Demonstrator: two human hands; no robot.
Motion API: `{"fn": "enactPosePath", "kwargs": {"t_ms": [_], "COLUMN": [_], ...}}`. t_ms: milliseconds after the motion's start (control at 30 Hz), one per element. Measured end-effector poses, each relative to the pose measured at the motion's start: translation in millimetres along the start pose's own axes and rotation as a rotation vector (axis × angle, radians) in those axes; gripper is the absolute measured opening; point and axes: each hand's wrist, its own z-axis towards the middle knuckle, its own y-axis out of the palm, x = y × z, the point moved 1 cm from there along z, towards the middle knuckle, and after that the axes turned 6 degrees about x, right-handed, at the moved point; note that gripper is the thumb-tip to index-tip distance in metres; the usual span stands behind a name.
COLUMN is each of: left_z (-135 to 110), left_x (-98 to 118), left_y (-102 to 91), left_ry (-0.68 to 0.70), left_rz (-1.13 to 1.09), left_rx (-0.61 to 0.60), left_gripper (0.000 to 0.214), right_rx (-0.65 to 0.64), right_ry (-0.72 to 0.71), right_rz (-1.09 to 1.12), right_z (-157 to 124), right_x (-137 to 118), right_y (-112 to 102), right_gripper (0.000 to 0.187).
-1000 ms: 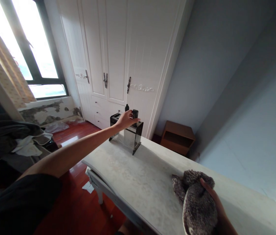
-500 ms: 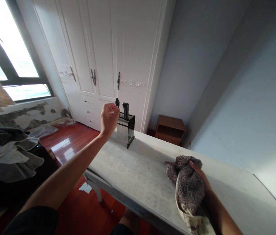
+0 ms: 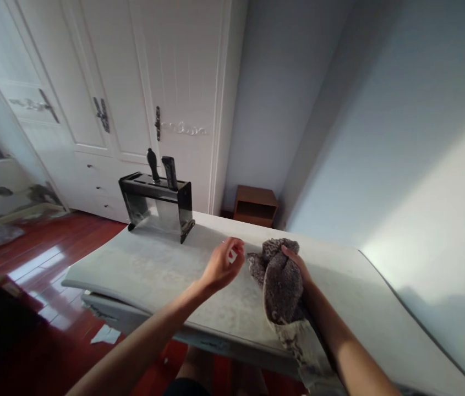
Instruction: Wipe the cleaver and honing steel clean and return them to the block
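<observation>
My right hand (image 3: 298, 261) is closed on a bunched, fuzzy grey-brown cloth (image 3: 284, 286), whose pale, stained end hangs down along the forearm. To its left, my left hand (image 3: 223, 264) hovers over the white table (image 3: 149, 267) with loosely curled fingers. A gap shows between its thumb and fingers, and I see nothing held there. The cloth is close by but apart from this hand. Toward the table's far left stands a knife block (image 3: 156, 190) with a black frame and clear sides. Two black knife handles (image 3: 169, 171) stick up from its slotted top.
Behind the table rises a white wardrobe (image 3: 129, 82) with dark handles. A small brown cabinet (image 3: 256, 204) stands on the floor by the grey wall (image 3: 339, 137). White paper (image 3: 105, 334) lies on the red floor at the left, near a dark, partly visible object (image 3: 1, 319).
My left hand has left the knife block's handles and come right, close to the cloth. The view has turned right, showing the whole block. My right hand keeps its hold on the cloth.
</observation>
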Motion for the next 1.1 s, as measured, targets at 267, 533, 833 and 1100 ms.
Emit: {"fn": "enactPosePath", "kwargs": {"t_ms": [267,533,833,1100], "left_z": [-14.6,10.9,19.9,19.9], "left_x": [-12.0,-17.8,-27.3,-32.0], "left_y": [70.5,101.5,116.6,104.8], "left_ry": [-0.249,-0.173,-0.209,-0.361], "left_rz": [-0.126,-0.025,-0.145,-0.297], "left_rx": [-0.339,-0.309,-0.247,-0.128], "left_gripper": [0.051,0.044,0.032,0.035], "right_rx": [-0.086,-0.06,0.049,0.002], "right_ry": [0.131,0.099,0.023,-0.043], "right_rz": [0.172,0.254,0.257,0.293], "right_z": [3.6,8.2,6.7,1.7], "right_x": [0.7,1.2,-4.9,-7.5], "right_y": [0.3,1.6,-2.4,-0.2], "right_gripper": [0.036,0.034,0.036,0.034]}}
